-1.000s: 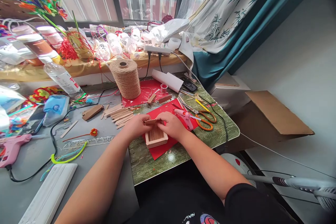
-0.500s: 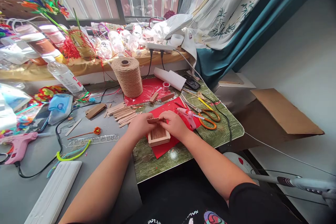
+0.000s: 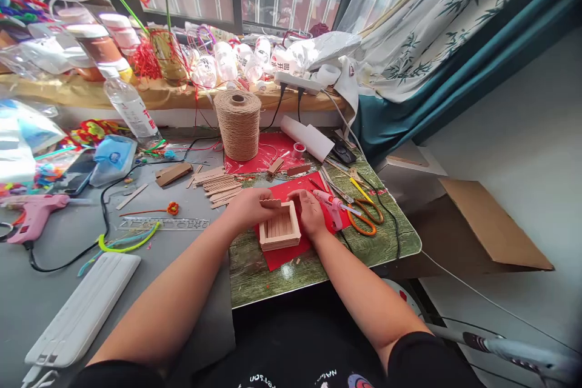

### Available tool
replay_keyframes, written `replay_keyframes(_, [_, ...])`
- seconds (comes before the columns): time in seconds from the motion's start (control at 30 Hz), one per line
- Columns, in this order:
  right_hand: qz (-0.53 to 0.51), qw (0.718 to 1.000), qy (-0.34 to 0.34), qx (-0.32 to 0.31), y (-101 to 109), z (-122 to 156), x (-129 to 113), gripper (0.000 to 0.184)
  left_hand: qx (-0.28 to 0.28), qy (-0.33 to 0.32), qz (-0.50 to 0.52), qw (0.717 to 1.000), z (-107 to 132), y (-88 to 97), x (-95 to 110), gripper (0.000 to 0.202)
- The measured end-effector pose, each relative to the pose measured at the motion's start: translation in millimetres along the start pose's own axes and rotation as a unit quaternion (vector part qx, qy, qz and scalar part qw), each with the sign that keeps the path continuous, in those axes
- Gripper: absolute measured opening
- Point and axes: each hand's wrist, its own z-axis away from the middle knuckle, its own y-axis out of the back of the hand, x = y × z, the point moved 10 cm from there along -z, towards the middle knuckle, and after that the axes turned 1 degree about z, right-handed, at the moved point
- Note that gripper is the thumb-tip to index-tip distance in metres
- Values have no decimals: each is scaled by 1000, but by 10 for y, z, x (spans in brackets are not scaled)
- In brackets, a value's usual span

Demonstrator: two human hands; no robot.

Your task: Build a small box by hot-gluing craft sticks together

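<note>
A small box of wooden craft sticks [image 3: 280, 242] rests on red paper [image 3: 273, 262], its slatted inside facing up. My left hand [image 3: 250, 208] is closed on a short piece of brown cardboard [image 3: 271, 203] above the box's far left corner. At the box's right side is my right hand [image 3: 310, 212], fingers loosely curved and apart, with nothing seen in it. Just right of that hand lies a pink glue gun [image 3: 331, 206], with orange-handled scissors [image 3: 368, 221] beyond it.
Loose craft sticks [image 3: 220, 187] lie left of the box. Behind them stands a big twine spool [image 3: 237, 127]. A second pink glue gun [image 3: 39, 215], a clear stencil ruler [image 3: 182, 224] and a white power strip [image 3: 84, 309] are on the grey table. An open carton [image 3: 500, 224] stands right.
My right hand has let go of the cardboard and drawn back to the right, fingers opening. My left hand keeps the piece over the box. The view has shifted slightly left.
</note>
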Motion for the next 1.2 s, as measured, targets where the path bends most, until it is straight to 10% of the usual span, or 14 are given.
replay_keyframes(0.37, [70, 996, -13, -61, -201, -46, 91, 33, -155, -195, 20, 968, 291, -292, 498, 13])
replay_keyframes(0.63, [199, 967, 15, -159, -718, -450, -151, 19, -165, -156, -3, 974, 274, -325, 402, 18])
replay_keyframes(1.07, [535, 731, 259, -335, -2004, -729, -475, 20, -185, -175, -26, 967, 266, -376, 416, 17])
replay_keyframes(1.2, [549, 716, 250, -352, -2108, -734, -376, 21, -198, -171, -25, 965, 252, -400, 395, 18])
